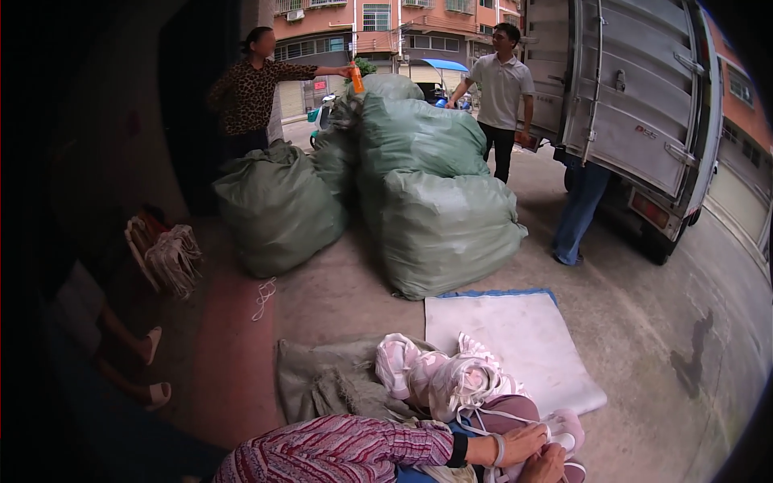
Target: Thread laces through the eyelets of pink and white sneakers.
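Left hand is gripping white lace by a pink-and-white shoe near right; right hand is sitting just beside, grip unclear, can't tell.

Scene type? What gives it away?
Likely a street-side loading area: bulging green sacks are heaped near the rear of a box truck, with an orange-walled building across the way.

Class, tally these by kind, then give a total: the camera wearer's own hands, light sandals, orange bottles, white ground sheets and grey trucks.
Wearer's hands: 2 (left hand, right hand)
Light sandals: 2
Orange bottle: 1
White ground sheet: 1
Grey truck: 1
Total: 7
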The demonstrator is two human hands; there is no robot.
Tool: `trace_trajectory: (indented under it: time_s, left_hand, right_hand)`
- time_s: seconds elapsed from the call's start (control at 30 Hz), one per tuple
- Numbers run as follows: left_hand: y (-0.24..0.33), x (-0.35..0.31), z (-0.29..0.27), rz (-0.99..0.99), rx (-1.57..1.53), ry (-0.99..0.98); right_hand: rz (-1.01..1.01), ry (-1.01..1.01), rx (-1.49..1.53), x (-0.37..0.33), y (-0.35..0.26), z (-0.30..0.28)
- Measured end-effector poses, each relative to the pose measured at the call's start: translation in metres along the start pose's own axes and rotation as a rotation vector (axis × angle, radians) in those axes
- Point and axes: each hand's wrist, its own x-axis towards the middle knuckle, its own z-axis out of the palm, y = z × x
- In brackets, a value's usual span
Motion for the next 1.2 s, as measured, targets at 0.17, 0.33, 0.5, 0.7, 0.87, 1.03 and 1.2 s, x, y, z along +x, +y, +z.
trace_trajectory:
  time_s: [0.17,0.33,0.5,0.7,0.87,1.03,1.2]
  left_hand:
    - [-0.001,0.004,-0.024,-0.07,-0.13,-0.266]
    - [0.0,-0.009,-0.002,0.082,-0.076,-0.041]
    - [0.006,-0.012,0.006,0.217,-0.057,0.315]
    - [0.009,-0.042,0.014,0.131,0.136,0.258]
    - [0.026,-0.053,0.015,0.057,0.231,0.191]
    - [0.038,-0.058,0.01,0.016,-0.019,0.216]
    - [0.021,-0.049,0.031,-0.099,-0.292,0.203]
  right_hand:
    - [-0.012,0.0,0.028,-0.004,0.006,0.005]
    - [-0.072,-0.012,0.018,-0.011,-0.013,-0.002]
    - [-0.135,-0.141,0.194,-0.007,0.003,-0.01]
    - [-0.208,-0.31,0.385,0.011,0.018,-0.033]
    - [-0.247,-0.452,0.544,-0.011,0.012,-0.075]
    - [-0.049,-0.242,0.416,-0.035,0.022,-0.066]
    - [-0.226,-0.165,0.123,-0.053,0.021,-0.017]
